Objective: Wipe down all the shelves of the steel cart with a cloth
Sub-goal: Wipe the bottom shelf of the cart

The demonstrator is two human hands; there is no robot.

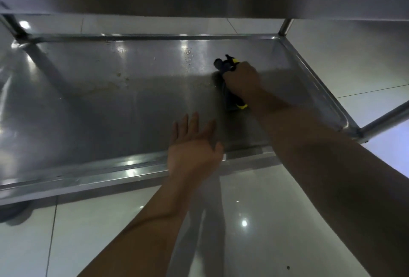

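Gripping a dark blue cloth with a yellow edge [230, 65], my right hand [242, 81] presses it onto the lower steel shelf of the cart [110, 104], toward the right end. Fingers are curled round the cloth; part of it shows below my wrist. My left hand [193, 147] hovers over the shelf's near rim, fingers straight and spread, holding nothing. Water spots and a yellowish stain [99, 86] mark the shelf left of the cloth. Glossy white floor tiles [110, 228] lie below.

Right hand [242, 79] hides dark object [225, 64]
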